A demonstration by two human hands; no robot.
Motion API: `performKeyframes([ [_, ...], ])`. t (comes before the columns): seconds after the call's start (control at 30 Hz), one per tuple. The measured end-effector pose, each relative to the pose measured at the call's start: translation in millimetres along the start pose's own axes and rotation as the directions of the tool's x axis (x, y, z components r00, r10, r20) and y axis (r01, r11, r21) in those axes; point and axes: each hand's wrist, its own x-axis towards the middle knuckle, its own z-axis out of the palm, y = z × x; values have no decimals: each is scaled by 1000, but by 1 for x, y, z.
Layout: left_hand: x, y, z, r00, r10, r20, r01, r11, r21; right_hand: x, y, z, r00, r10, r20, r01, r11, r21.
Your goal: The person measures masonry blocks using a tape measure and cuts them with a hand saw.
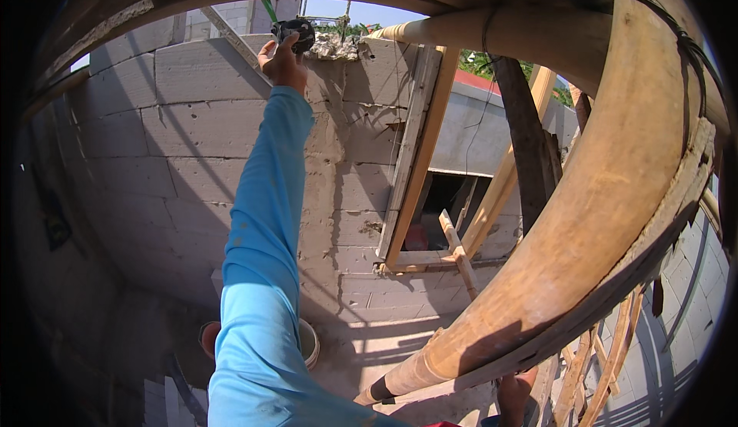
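Note:
My left arm, in a blue sleeve, stretches up and away to the top of the block wall [201, 131]. At its end my left hand [284, 64] is closed on a dark, rounded object [296, 35] whose kind I cannot make out. A green strip [269, 9] rises beside that object. Rough mortar [336, 46] lies on the wall top just right of it. Low on the right, my right hand [515, 390] appears closed at the edge of a rough wooden board [588, 298]; its fingers are partly hidden.
A thick bamboo pole [553, 219] crosses close on the right, with another bamboo pole [530, 33] overhead. Beyond is a timber window frame [419, 150]. Far below stand a pale bucket [309, 344] and a reddish bucket [209, 338]. Wooden poles [611, 358] lean at lower right.

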Motion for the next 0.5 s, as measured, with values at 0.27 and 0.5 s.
performKeyframes([
  [0.27, 2, 20, 7, 999, 16, -38, -17, 1000, -13, 1, -9, 7, 996, -58, -64, 57, 998, -20],
  [0.5, 12, 30, -2, 997, 61, -41, -62, 998, -11, 1, -14, 12, 997, -33, -73, 36, 998, 44],
])
